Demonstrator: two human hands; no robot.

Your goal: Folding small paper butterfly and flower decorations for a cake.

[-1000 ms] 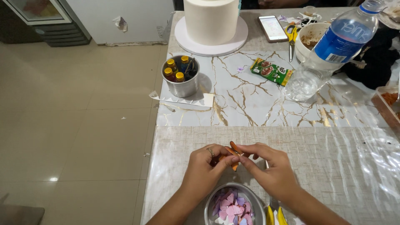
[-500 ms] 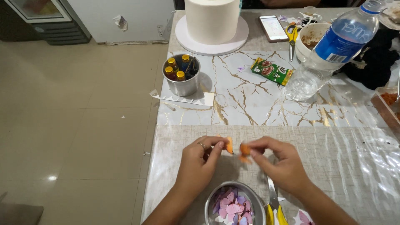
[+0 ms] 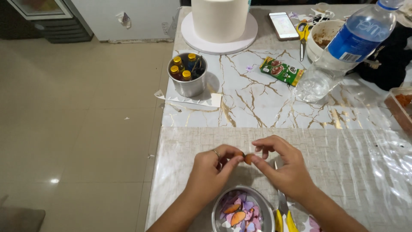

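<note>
My left hand (image 3: pixel 214 169) and my right hand (image 3: pixel 285 165) meet above the table's near edge, fingertips pinched together on a small orange piece (image 3: pixel 247 159). A ring shows on my left hand. Just below the hands sits a round metal bowl (image 3: pixel 219 205) holding several purple, pink and orange cut-out shapes. A knife with a yellow handle (image 3: pixel 281 210) lies beside the bowl, under my right wrist.
A tall white cake (image 3: pixel 219 17) on a round board stands at the back. A metal tin (image 3: pixel 187 77) holds small bottles. A green packet (image 3: pixel 281 71), a tilted water bottle (image 3: pixel 343 47), scissors (image 3: pixel 302 34), a phone (image 3: pixel 283 25) and a white bowl (image 3: pixel 322 36) lie further right.
Half a second ago my hands were slightly apart, each with an orange bit. Now the fingertips have come together on one orange piece, lower and nearer the bowl.
</note>
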